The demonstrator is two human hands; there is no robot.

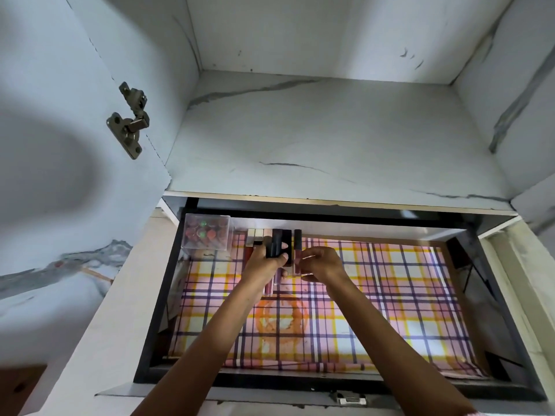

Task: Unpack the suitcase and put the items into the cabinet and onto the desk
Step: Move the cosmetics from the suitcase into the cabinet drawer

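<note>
Cosmetic tubes (255,237) lie in drawer (156,319) beside clear box (207,217) holding lipsticks (198,234).

Pink-and-yellow plaid cloth (390,295) with an orange ring stain, metal hinge (129,123) up left.

Arms extended forward; left hand (265,261) curled in a grip, right hand (322,264) pinching.

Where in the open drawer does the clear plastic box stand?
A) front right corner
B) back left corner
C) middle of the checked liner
B: the clear plastic box stands in the back left corner of the drawer, left of the row of lip gloss tubes.
</note>
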